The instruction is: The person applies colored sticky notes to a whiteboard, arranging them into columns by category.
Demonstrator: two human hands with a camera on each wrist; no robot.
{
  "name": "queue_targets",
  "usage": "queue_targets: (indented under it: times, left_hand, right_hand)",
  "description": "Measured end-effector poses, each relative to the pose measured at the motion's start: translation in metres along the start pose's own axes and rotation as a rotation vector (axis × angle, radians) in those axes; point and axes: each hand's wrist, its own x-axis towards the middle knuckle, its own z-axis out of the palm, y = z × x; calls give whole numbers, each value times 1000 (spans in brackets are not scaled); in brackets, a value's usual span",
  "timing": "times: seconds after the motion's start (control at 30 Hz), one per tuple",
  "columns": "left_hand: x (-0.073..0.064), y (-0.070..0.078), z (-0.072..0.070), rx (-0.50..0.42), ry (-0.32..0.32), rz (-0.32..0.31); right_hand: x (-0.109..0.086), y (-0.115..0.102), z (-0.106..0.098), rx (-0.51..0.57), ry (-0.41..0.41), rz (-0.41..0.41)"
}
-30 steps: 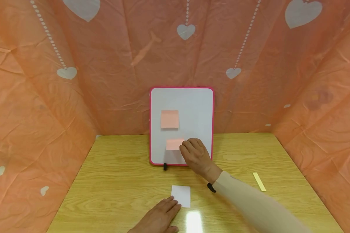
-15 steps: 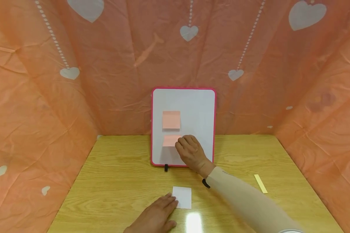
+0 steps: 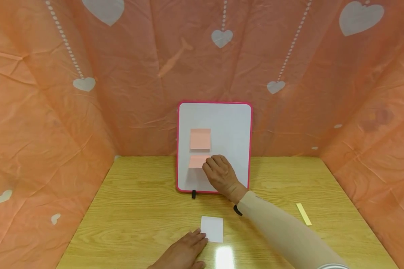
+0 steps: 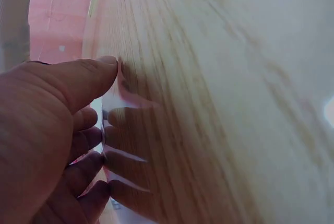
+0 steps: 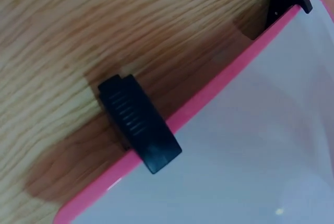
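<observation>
The right hand (image 3: 221, 175), fingers curled, pinches the right end of the lower pink note (image 3: 197, 161), and there it goes: shifted left and slightly up the whiteboard (image 3: 230, 129) in the last second, now lining up just beneath the upper pink note (image 3: 200, 139), towards the board's left edge. The left hand (image 3: 183, 251), fingers extended, touches the white paper square's (image 3: 213, 228) near left corner. Farther out, a yellow strip (image 3: 304, 214) lies towards the table's (image 3: 138, 209) right edge.

Lower pink note (image 3: 197, 161) partly hidden by right grip (image 3: 221, 175), sleeve (image 3: 282, 228) cut off
</observation>
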Motion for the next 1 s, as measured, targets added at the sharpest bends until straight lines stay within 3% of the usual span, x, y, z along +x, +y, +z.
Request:
queue_targets:
  times: [0.7, 1.0]
  left_hand:
    - [0, -4, 5, -12, 25, 24]
    - [-2, -6, 1, -119, -15, 15]
  right_hand:
    - [-3, -2, 8, 24, -45, 22]
    - [-6, -4, 8, 32, -81, 32]
